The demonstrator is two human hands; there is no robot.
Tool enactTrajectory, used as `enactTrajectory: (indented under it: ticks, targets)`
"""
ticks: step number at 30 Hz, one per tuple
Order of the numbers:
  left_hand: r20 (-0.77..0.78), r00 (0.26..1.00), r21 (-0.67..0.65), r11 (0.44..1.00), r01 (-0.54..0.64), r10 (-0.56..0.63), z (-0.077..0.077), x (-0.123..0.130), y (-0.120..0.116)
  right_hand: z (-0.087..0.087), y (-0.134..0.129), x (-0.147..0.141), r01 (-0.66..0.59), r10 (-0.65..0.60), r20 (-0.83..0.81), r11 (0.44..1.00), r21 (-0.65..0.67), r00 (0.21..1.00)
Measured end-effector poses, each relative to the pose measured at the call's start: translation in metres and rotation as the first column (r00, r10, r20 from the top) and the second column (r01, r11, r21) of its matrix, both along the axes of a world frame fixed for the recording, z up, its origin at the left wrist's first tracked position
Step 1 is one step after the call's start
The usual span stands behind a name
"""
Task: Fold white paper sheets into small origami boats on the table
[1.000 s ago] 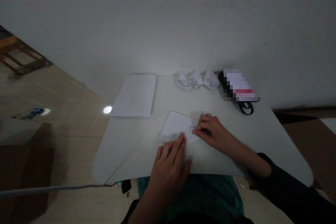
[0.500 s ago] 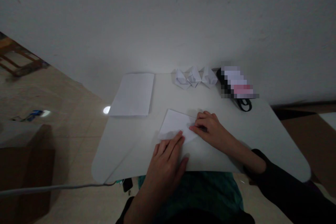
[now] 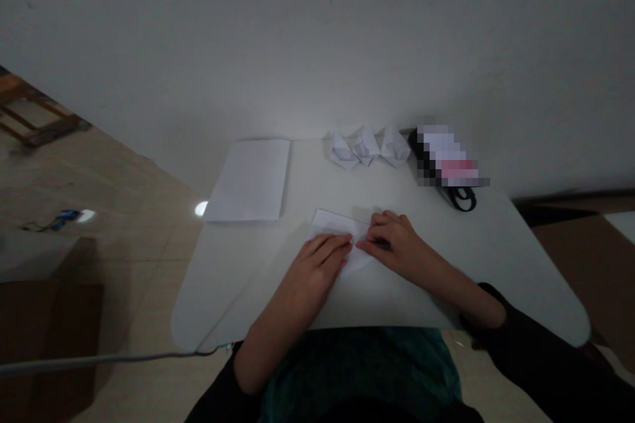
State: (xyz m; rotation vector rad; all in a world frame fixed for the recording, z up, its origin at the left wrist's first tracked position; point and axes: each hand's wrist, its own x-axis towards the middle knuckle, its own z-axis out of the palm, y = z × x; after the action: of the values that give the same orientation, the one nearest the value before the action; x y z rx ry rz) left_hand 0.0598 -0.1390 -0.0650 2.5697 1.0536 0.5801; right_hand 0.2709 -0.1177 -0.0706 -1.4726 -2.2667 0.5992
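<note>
A white sheet of paper (image 3: 330, 219) lies folded near the front middle of the table, partly covered by both hands. My left hand (image 3: 315, 271) reaches over its near left part, fingers together and closed, the fingertips on the paper near its middle. From the right, my right hand (image 3: 394, 241) has its fingers curled and its thumb pressed on the paper's right side. The two sets of fingertips are close together. Part of the paper under the hands is hidden.
A stack of white paper (image 3: 251, 178) lies at the table's (image 3: 238, 284) back left. Several folded paper shapes (image 3: 366, 147) stand in a row by the wall. To their right sits a black item with a strap (image 3: 462, 198), its top blurred. A grey cable (image 3: 124, 358) runs off left.
My left hand has moved up and right, from lying stretched on the paper's near edge to closing its fingers near the middle. My right hand stays nearly in place.
</note>
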Motion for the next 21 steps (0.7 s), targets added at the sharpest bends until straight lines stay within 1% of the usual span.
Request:
enactTrajectory:
  ticks: [3,6,9,12,14,16,21]
  targets:
    - [0.123,0.992,-0.101,0.995,0.002,0.01,0.0,-0.003,0.005,0.002,0.001,0.0,-0.011,0.011,0.007,1.0,-0.018,1.0]
    - [0.215,0.976,-0.171,0.985,0.011,0.026,0.0,-0.005,0.006,0.005,0.003,-0.002,-0.007,0.008,0.019,0.997,-0.073,1.0]
    - [0.256,0.964,-0.223,0.975,-0.009,0.067,0.001,-0.007,0.006,0.008,0.005,-0.004,0.021,-0.017,0.036,0.993,-0.114,0.999]
    - [0.258,0.96,-0.258,0.965,-0.035,0.104,0.003,-0.007,0.007,0.009,0.007,-0.004,0.017,-0.012,0.041,0.992,-0.122,0.999]
    - [0.248,0.963,-0.267,0.963,-0.034,0.103,0.004,-0.007,0.009,0.009,0.009,-0.004,0.0,0.005,0.041,0.992,-0.129,0.999]
    - [0.244,0.967,-0.259,0.966,-0.011,0.077,0.004,-0.008,0.01,0.008,0.01,-0.003,-0.004,0.011,0.045,0.989,-0.148,0.999]
    - [0.215,0.976,-0.167,0.983,0.071,-0.034,-0.001,-0.01,0.01,0.009,0.01,-0.004,0.017,-0.009,0.051,0.986,-0.167,0.999]
